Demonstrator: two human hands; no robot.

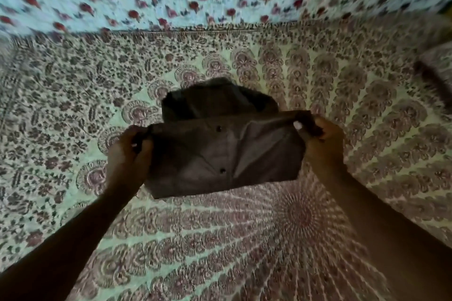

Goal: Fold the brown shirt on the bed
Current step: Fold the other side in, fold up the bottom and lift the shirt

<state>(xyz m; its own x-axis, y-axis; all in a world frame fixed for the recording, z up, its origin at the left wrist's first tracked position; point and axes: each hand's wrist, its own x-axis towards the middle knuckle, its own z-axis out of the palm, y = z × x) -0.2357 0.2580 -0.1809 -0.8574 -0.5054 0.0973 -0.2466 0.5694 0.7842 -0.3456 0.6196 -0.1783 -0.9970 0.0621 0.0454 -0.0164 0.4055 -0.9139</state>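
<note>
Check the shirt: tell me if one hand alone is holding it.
No: the left hand and the right hand each grip an upper corner of the shirt.

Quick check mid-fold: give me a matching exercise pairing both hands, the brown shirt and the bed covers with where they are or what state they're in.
Column one:
1. left hand
2. right hand
3. brown button-up cotton shirt
4. patterned mandala bedsheet

Column two:
A. spread flat under everything
B. grips the shirt's right-side edge
C. partly folded, stretched between both hands
D. grips the shirt's left-side edge

Pairs: 1-D, 2-B, 3-C, 4-A
</note>
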